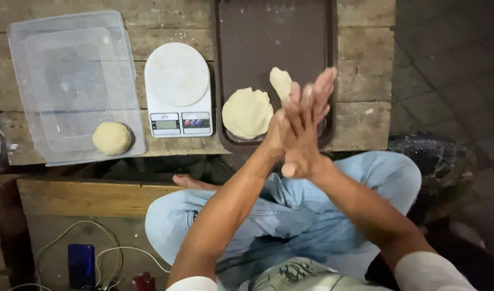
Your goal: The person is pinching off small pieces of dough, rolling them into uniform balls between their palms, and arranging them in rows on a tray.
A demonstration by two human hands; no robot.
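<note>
- The left hand sits mostly behind the right hand, palms pressed together, so anything between them is hidden.
- The dough piece is partly covered by fingers.
- The brown tray runs off the top edge.
- The scale display is too small to read.
- The clear plastic lid is blurred by glare.

White kitchen scale beside clear tub
</note>
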